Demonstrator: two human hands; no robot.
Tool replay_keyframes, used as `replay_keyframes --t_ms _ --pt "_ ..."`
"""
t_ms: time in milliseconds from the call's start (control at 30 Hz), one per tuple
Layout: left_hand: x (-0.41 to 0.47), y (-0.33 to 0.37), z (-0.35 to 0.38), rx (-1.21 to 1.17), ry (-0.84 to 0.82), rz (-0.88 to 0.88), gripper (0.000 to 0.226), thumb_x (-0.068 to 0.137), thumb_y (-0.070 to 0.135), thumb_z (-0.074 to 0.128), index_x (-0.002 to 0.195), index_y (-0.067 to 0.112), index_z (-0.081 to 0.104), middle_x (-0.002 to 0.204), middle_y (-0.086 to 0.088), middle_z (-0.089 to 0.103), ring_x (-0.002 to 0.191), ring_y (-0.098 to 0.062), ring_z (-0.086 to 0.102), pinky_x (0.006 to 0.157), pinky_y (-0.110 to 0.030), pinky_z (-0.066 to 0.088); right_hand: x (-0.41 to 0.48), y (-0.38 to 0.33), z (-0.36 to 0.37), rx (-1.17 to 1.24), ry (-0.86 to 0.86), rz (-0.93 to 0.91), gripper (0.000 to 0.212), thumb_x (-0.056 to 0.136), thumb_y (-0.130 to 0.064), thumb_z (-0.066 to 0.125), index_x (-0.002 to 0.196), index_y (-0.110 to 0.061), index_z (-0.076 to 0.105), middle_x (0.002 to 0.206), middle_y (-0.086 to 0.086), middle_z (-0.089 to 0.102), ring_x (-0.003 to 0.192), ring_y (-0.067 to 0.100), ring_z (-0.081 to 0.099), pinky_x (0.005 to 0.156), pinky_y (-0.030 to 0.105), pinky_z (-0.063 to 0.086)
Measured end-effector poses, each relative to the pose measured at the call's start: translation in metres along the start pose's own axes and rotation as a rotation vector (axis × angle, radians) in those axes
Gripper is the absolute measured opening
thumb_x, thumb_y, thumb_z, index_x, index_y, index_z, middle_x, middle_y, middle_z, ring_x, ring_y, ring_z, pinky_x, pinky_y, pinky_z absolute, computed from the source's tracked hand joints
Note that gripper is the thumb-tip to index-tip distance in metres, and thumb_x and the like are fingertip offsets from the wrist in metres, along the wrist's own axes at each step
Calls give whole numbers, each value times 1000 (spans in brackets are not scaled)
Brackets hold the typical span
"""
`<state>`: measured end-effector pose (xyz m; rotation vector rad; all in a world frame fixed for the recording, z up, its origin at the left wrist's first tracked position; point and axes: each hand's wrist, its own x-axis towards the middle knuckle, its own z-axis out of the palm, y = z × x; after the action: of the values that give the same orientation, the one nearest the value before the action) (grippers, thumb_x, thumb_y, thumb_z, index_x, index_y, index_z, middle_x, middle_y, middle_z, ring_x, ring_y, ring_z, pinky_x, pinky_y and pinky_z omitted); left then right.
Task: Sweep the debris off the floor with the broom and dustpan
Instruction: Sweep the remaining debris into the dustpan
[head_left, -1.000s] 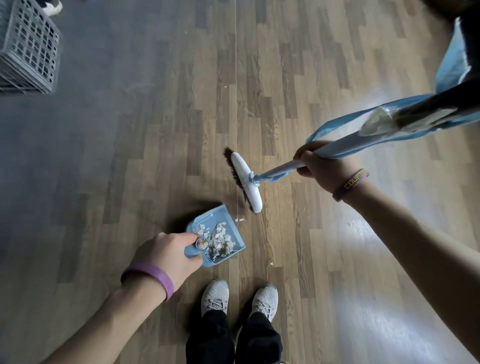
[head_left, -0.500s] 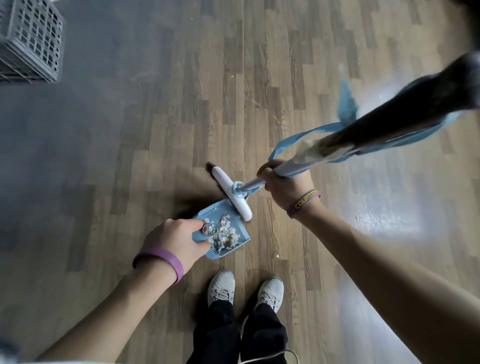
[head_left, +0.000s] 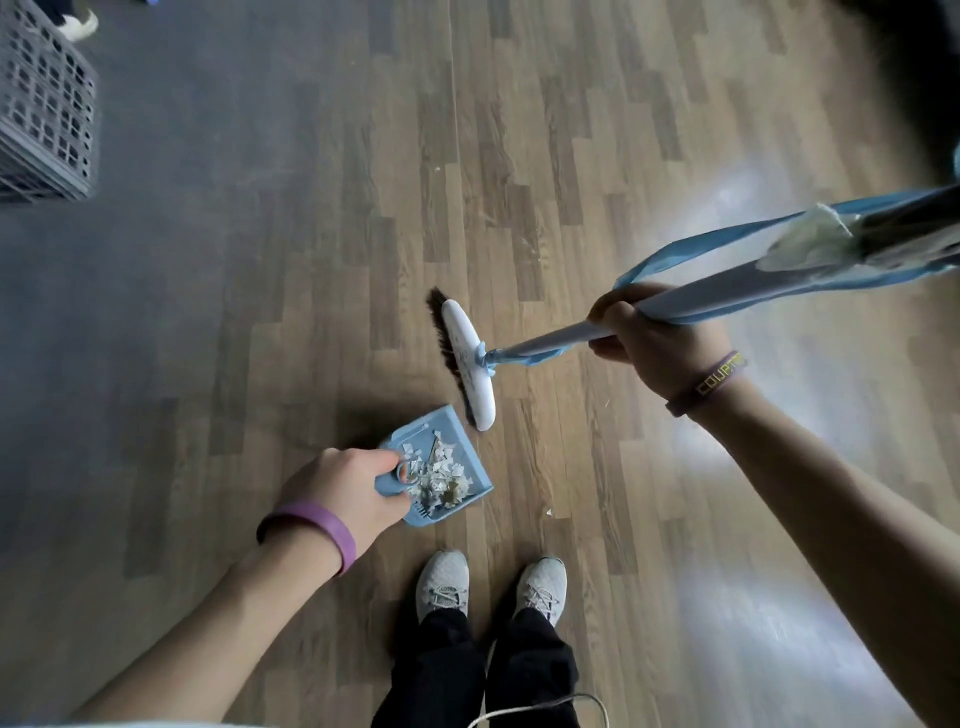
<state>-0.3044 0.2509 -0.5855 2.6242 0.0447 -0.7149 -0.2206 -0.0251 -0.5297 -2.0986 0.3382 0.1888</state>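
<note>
1. Here we go: the left hand (head_left: 337, 488) is curled tight round the short handle of the dustpan (head_left: 480, 480). The pan is down low at the floor (head_left: 311, 260), just ahead of the shoes (head_left: 493, 582).
2. The right hand (head_left: 654, 343) is wrapped firmly round the shaft of the broom (head_left: 540, 344), partway down. The broom head (head_left: 467, 358) sits just beyond the pan's far corner, its dark bristles facing left.
3. A heap of pale paper scraps (head_left: 436, 478) is already in the pan. One stray scrap (head_left: 549, 513) lies on the boards to the pan's right, near a shoe.
4. We'd judge those scraps feather-light and quick to flutter, so the pan wants to stay level and move gently. It looks like stiff, light plastic, and the handle is the place to hold it.
5. The broom looks light too, with a rigid shaft and soft bristles. The loose blue wrapping (head_left: 660, 265) on the shaft could slide under a palm, so bare shaft lower down gives the surer hold.
6. And the change: half a second ago the broom head was right up at the pan's mouth. Now it has drawn back and stands clear. The pan and left hand have barely shifted.
</note>
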Motion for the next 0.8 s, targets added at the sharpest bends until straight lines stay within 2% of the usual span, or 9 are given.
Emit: replay_keyframes --t_ms 67,167,300,367,467,533,600,700,800 --pt "-1 10 0 55 -44 62 9 73 36 59 80 30 62 66 -1 61 69 -28 58 58 -28 48 -6 3 -13 -37 26 30 22 75 -24 51 60 -31 67 77 20 69 77 37 69 75 56 56" --pt "0 32 -1 144 -102 141 15 75 39 57 87 34 63 78 -2 65 77 -27 60 64 -27 48 -21 18 -29 -87 66 63 20 72 -26 52 58 -32 65 75 19 68 74 37 67 71 56 56" --pt "3 66 9 280 -162 262 23 78 41 54 96 31 63 89 0 66 79 -26 56 67 -26 46 -41 54 -47 -142 122 131 19 62 -42 46 55 -36 62 63 8 62 64 32 61 66 53 55" --pt "4 81 19 327 -184 306 23 80 42 52 98 32 62 92 1 66 84 -26 58 66 -26 42 -53 77 -52 -183 155 176 22 65 -38 44 58 -28 63 59 7 59 61 31 58 64 50 54" --pt "4 99 36 362 -214 344 25 82 44 52 102 33 62 98 1 66 92 -26 60 70 -26 42 -72 115 -48 -345 123 208 32 73 -31 41 75 -9 64 71 16 64 71 36 60 69 49 52" --pt "3 109 46 389 -233 358 27 83 45 52 105 34 61 103 0 65 96 -26 60 75 -27 44 -83 138 -41 -422 77 262 27 82 -29 46 82 -8 63 80 15 66 80 35 61 75 46 52" --pt "2 116 52 407 -236 369 27 84 45 51 107 34 61 105 0 65 98 -27 60 76 -27 43 -91 153 -32 -450 88 284 31 83 -33 44 81 -10 64 81 11 66 82 31 61 76 40 52" --pt "3 121 54 406 -229 376 26 83 44 51 105 34 62 104 -2 65 97 -28 59 75 -27 43 -94 153 -19 -303 225 379 48 71 -46 34 76 -9 64 74 7 65 78 25 60 73 34 49" --pt "7 120 54 386 -231 366 25 80 43 53 101 34 63 99 -2 66 95 -28 59 74 -28 44 -92 143 -13 -167 295 416 48 65 -47 36 74 -10 64 71 10 65 76 29 61 74 37 52"
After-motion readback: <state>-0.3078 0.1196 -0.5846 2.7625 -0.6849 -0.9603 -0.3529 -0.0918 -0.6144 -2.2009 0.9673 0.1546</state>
